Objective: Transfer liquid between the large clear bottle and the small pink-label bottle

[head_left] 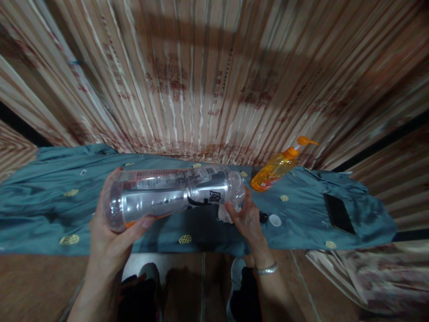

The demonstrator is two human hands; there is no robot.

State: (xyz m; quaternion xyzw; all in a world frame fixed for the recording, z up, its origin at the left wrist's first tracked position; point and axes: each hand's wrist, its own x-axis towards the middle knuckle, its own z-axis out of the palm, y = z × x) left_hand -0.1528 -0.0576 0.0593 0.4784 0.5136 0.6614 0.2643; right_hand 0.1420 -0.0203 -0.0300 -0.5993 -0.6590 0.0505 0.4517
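Both hands hold one big clear plastic bottle [174, 194] on its side, up in the air above a blue cloth [50, 201]. Left hand [109, 223] wraps around the fat bottom end of the bottle, with the thumb under it and the fingers curled over the far side. Right hand [246, 214] is at the neck end, and its fingers pinch the narrow part near the mouth. Something white and crumpled [225, 215] sits by those fingers, but it is too blurry to tell what it is. A silver bracelet [266, 269] goes around the right wrist.

The bottle has a shiny silver label with dark marks on it. A little orange shows at the bottom end, near the left thumb.

On the cloth, just past the right hand, an orange pump bottle [276, 167] lies tipped over. A small white cap [275, 220] and a small dark cap [263, 218] lie close to the right hand. A dark phone [338, 213] lies flat farther to the right. The cloth has small yellow round spots on it. Behind it hangs a striped curtain [208, 80]. Down low, shoes [234, 273] stand on a brown floor.
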